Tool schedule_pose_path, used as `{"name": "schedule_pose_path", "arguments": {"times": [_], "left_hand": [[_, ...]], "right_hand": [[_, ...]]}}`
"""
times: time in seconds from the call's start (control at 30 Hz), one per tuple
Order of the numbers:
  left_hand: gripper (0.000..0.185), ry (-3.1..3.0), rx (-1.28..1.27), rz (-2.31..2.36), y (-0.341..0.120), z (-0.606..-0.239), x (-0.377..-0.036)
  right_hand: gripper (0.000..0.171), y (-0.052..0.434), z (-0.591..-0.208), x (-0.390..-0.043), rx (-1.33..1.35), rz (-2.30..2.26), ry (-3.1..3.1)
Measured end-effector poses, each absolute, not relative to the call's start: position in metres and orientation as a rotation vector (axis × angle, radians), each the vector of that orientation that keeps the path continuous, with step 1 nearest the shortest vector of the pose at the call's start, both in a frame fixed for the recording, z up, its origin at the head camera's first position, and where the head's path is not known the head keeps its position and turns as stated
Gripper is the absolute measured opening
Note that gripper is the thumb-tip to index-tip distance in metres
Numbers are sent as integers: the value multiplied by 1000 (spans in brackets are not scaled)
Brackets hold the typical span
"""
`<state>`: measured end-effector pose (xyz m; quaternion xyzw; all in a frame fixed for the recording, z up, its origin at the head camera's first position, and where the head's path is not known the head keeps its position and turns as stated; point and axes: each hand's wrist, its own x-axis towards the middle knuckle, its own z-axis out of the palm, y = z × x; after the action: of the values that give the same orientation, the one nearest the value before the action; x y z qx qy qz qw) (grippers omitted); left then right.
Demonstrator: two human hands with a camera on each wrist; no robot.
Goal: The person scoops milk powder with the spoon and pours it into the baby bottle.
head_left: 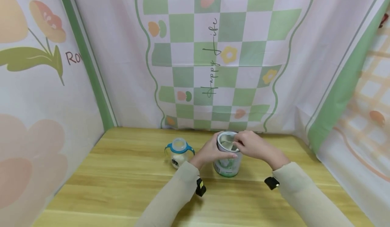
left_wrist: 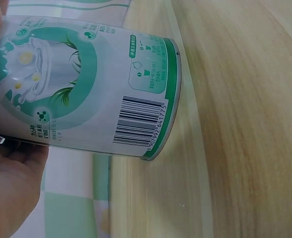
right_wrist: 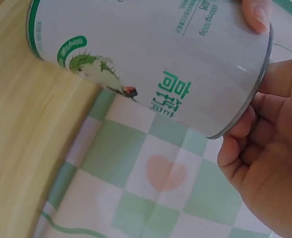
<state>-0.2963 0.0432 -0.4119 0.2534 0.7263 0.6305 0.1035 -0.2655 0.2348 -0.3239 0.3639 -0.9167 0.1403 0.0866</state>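
A white and green milk powder tin (head_left: 226, 167) is on the table, its top uncovered and its silvery inside showing. My left hand (head_left: 211, 152) grips it around the upper side, thumb across the front. At the right of the rim, the curled fingers of my right hand (head_left: 251, 145) reach into the opening. They seem to pinch a small pale thing, mostly hidden in the tin. In the right wrist view the tin's wall (right_wrist: 136, 49) hides those fingertips. A barcode shows on the tin (left_wrist: 141, 121) in the left wrist view.
Left of the tin stands a baby bottle (head_left: 179, 156) with blue handles, a clear top and pale contents. The wooden table (head_left: 122, 179) meets a checked fabric curtain (head_left: 182, 78) at the back. More printed fabric hangs at both sides.
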Motion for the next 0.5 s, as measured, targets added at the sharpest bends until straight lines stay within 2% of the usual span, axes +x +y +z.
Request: {"name": "schedule_pose_path", "arguments": {"times": [0.2, 0.5], "left_hand": [[91, 2131, 758, 1860, 43, -411, -297], [82, 2109, 759, 1874, 43, -411, -297]], "right_hand": [[25, 233, -326, -267, 1061, 519, -2779], [23, 234, -325, -265, 932, 678, -2820]]}}
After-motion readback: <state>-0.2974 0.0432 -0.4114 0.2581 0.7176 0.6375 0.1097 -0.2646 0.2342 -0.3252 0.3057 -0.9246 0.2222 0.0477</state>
